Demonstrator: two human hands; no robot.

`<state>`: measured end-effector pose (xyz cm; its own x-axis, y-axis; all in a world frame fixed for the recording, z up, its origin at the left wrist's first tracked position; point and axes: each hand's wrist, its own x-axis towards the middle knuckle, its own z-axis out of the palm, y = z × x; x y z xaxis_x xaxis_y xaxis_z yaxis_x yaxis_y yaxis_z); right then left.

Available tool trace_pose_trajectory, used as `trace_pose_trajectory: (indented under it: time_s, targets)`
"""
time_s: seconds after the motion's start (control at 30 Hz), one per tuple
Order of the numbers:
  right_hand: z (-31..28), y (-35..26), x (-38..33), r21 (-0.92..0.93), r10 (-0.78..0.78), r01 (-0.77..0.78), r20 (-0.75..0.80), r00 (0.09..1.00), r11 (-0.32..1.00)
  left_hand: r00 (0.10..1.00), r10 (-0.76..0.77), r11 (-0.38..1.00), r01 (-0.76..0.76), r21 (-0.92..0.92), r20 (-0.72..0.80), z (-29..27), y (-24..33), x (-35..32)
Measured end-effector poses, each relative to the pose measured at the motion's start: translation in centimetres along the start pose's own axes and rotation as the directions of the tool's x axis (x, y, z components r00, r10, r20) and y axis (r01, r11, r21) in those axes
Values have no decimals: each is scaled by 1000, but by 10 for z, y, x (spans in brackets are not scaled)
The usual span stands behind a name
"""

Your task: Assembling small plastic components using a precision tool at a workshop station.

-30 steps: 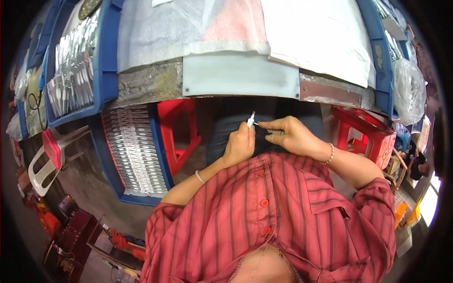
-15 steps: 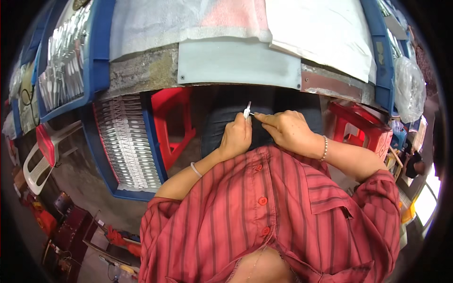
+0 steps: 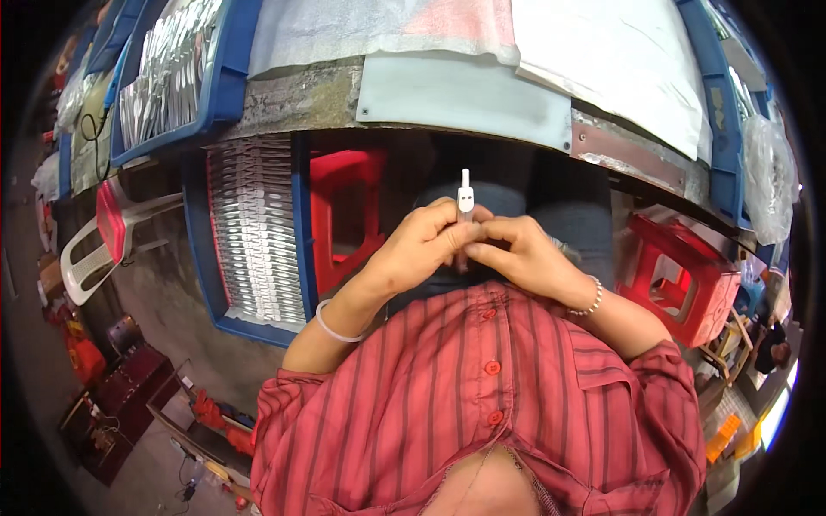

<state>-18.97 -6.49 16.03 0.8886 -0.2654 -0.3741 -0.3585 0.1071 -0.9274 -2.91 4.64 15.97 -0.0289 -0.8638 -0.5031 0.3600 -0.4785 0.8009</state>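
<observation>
My left hand point(image 3: 419, 245) is closed over my lap, pinching a slim white piece point(image 3: 465, 197) between thumb and fingers. Its narrow tip points away from me, and two small dark dots show on its wider part. The lower end is hidden by my fingers. My right hand point(image 3: 527, 258) meets the left one just below the piece, thumb and forefinger curled in. Whether it grips the piece's hidden end or something else small, I cannot make out.
A worktable with a pale plate point(image 3: 465, 99) and a white cloth point(image 3: 379, 34) lies ahead. Blue trays point(image 3: 231, 90) of slim silvery-white pieces stand at left; a lower blue crate point(image 3: 308, 249) holds more rows. Red stools point(image 3: 688, 288) flank my legs; a plastic bag point(image 3: 768, 181) hangs right.
The white piece has turned upright, with its dotted side now facing up. Both hands have come together, the right one from beside the piece to below it. The whole view has shifted slightly.
</observation>
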Motion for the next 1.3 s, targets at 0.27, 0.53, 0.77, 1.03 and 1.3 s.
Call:
trace_pose_trajectory:
  time_s: [0.27, 0.53, 0.77, 1.03, 1.3]
  targets:
    - [15, 14, 17, 358, 342, -367, 132, 930, 859, 926, 13, 998, 14, 69, -378, 12, -24, -9]
    - [13, 20, 20, 309, 393, -413, 127, 911, 857, 869, 332, 898, -172, 406, -367, 16, -43, 3]
    - [11, 24, 11, 316, 401, -433, 164, 901, 844, 887, 352, 874, -197, 445, -298, 22, -45, 2]
    - [13, 17, 24, 286, 390, -426, 176, 904, 858, 868, 412, 842, -246, 480, -279, 9, -40, 0]
    - [14, 14, 29, 342, 423, -448, 151, 894, 826, 920, 290, 893, -161, 421, -265, -2, -36, 1]
